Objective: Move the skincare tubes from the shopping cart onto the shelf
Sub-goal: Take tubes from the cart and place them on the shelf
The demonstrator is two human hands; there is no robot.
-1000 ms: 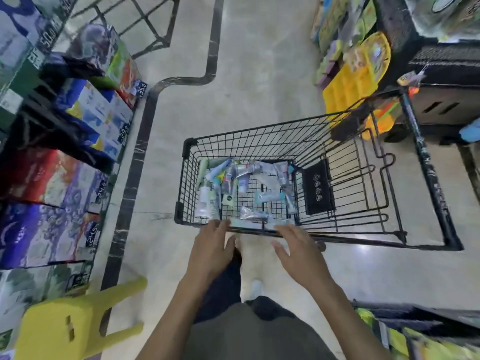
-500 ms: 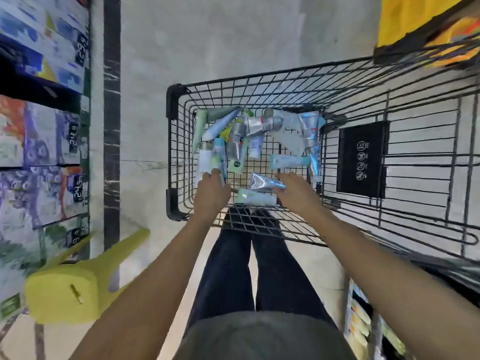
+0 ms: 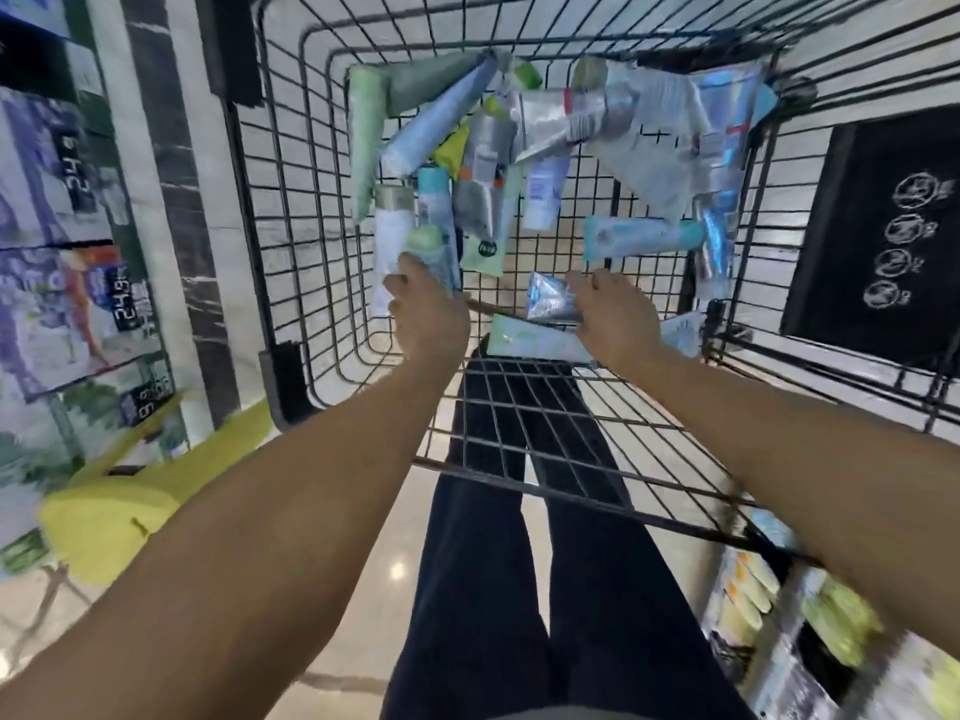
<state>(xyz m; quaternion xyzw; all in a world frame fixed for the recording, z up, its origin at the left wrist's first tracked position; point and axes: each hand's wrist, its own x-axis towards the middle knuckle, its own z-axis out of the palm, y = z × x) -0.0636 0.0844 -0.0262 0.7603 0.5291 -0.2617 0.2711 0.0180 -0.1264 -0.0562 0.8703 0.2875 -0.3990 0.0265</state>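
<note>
Several skincare tubes lie heaped in the black wire shopping cart point(image 3: 291, 210) below me. My left hand point(image 3: 428, 314) reaches into the cart and its fingers close round a white tube point(image 3: 389, 246) and a pale blue tube with a green cap point(image 3: 431, 246) at the heap's left. My right hand point(image 3: 615, 322) is inside the cart too, its fingers gripping a small silver tube point(image 3: 548, 298). A pale green tube point(image 3: 524, 340) lies just under that hand. A light blue tube point(image 3: 639, 236) lies a little beyond it.
Shelves of boxed goods with price tags point(image 3: 62, 283) run along the left. A yellow plastic stool point(image 3: 119, 517) stands at the lower left by my left arm. The cart's black child-seat panel point(image 3: 883, 231) is at the right. More shelved products point(image 3: 810, 626) show at the lower right.
I have leaned closer over the cart. Both hands went from its near rim down into the basket and closed on tubes, the left on the left-hand tubes, the right on the silver one.
</note>
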